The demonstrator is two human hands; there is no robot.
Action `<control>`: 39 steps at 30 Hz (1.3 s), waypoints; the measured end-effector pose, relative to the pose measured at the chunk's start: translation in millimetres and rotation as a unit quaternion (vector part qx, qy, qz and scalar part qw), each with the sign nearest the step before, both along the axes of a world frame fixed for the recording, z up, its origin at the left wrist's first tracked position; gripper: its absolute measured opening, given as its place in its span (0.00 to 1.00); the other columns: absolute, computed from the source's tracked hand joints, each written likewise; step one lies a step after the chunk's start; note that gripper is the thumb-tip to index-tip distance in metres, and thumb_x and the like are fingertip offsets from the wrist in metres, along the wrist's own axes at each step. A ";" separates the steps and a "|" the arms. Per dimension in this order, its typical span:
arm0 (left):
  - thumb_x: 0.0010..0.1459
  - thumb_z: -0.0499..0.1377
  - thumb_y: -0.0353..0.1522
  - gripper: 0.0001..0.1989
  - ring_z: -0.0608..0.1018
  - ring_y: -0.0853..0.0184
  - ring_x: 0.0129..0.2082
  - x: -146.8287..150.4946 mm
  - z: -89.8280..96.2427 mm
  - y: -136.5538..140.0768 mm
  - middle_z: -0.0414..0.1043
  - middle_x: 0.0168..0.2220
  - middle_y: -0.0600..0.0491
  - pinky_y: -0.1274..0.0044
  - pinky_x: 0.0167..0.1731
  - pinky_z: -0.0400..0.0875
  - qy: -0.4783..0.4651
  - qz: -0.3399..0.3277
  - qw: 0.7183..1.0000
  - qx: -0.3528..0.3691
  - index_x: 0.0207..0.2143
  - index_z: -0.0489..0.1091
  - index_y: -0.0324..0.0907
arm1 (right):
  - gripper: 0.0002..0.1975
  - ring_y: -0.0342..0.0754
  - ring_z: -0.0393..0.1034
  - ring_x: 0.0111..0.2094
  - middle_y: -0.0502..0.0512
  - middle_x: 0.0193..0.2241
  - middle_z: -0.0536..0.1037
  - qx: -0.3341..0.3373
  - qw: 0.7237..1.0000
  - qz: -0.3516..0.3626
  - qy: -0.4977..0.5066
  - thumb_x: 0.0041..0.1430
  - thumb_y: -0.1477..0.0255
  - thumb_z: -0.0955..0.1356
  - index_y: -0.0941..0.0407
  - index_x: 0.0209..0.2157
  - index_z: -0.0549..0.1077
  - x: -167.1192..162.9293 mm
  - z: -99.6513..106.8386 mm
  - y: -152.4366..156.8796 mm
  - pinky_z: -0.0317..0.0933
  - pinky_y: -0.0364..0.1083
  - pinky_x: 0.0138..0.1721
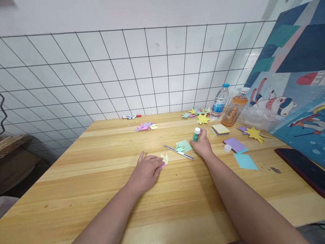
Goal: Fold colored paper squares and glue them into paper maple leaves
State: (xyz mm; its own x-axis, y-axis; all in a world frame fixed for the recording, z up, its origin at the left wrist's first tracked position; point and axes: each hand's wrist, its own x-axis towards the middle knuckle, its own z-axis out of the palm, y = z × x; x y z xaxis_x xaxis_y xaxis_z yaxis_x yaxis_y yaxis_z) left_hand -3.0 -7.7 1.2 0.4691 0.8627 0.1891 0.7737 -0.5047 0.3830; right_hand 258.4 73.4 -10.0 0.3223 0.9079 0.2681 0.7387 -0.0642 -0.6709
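Note:
My right hand [202,144] is wrapped round a green glue stick [195,135] with a white top, held upright over the table. On the left, my left hand [146,171] has its thumb and fingertips closed on a small folded paper [165,158], pale yellow with some pink under it. The fingers hide part of that paper. Between the hands lies a slim silver cutter or pen-like tool [178,152]; I cannot tell which. It lies across a green paper sheet [186,145] bearing a green folded piece [180,147].
Beyond lie folded paper clusters [146,126] and markers [132,117]. At right are a water bottle [219,103], an orange drink bottle [235,108], a paper stack [220,129], purple paper [235,145], a white cap [227,148], blue paper [245,161] and a dark phone-like object [302,167].

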 end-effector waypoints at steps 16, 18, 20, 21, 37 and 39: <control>0.55 0.54 0.33 0.09 0.74 0.63 0.36 0.9 7.2 2.1 0.77 0.33 0.52 0.70 0.40 0.64 -0.087 0.050 0.994 0.030 0.32 0.75 0.46 | 0.12 0.47 0.68 0.37 0.50 0.39 0.72 -0.071 0.937 0.219 -0.264 0.53 0.75 0.63 0.49 0.38 0.71 -24.5 17.4 -34.4 0.51 0.42 0.27; 0.56 0.53 0.34 0.10 0.74 0.64 0.35 1.5 6.2 2.0 0.77 0.32 0.53 0.72 0.39 0.64 -0.102 0.051 0.993 0.021 0.30 0.75 0.46 | 0.09 0.47 0.69 0.37 0.50 0.36 0.74 -0.070 0.934 0.226 -0.268 0.55 0.72 0.63 0.49 0.36 0.73 -23.4 16.5 -31.3 0.52 0.42 0.27; 0.57 0.53 0.36 0.12 0.74 0.64 0.35 2.0 5.6 1.9 0.77 0.31 0.53 0.72 0.38 0.64 -0.120 0.061 0.991 0.007 0.28 0.75 0.46 | 0.08 0.47 0.69 0.36 0.50 0.34 0.75 -0.055 0.936 0.222 -0.266 0.57 0.70 0.63 0.49 0.34 0.74 -23.5 17.6 -30.0 0.52 0.42 0.27; 0.57 0.52 0.37 0.13 0.74 0.64 0.35 2.1 5.6 1.8 0.77 0.31 0.53 0.73 0.37 0.64 -0.130 0.070 0.989 0.001 0.28 0.75 0.46 | 0.09 0.46 0.70 0.35 0.50 0.34 0.76 -0.040 0.940 0.216 -0.260 0.58 0.69 0.62 0.49 0.34 0.74 -24.1 18.7 -30.4 0.53 0.42 0.27; 0.53 0.58 0.42 0.15 0.75 0.61 0.38 8.3 7.6 -3.2 0.75 0.36 0.49 0.71 0.41 0.69 -0.397 0.044 0.889 -0.223 0.33 0.77 0.40 | 0.15 0.45 0.68 0.39 0.53 0.41 0.76 0.203 0.888 0.401 -0.092 0.59 0.75 0.61 0.50 0.46 0.70 -57.4 28.7 -65.3 0.60 0.45 0.42; 0.52 0.59 0.42 0.15 0.75 0.61 0.38 8.3 7.3 -2.4 0.75 0.34 0.49 0.71 0.41 0.69 -0.413 0.058 0.882 -0.220 0.30 0.77 0.40 | 0.16 0.44 0.67 0.35 0.55 0.41 0.74 0.144 0.913 0.381 0.018 0.56 0.74 0.63 0.52 0.47 0.67 -61.7 27.2 -65.0 0.63 0.43 0.34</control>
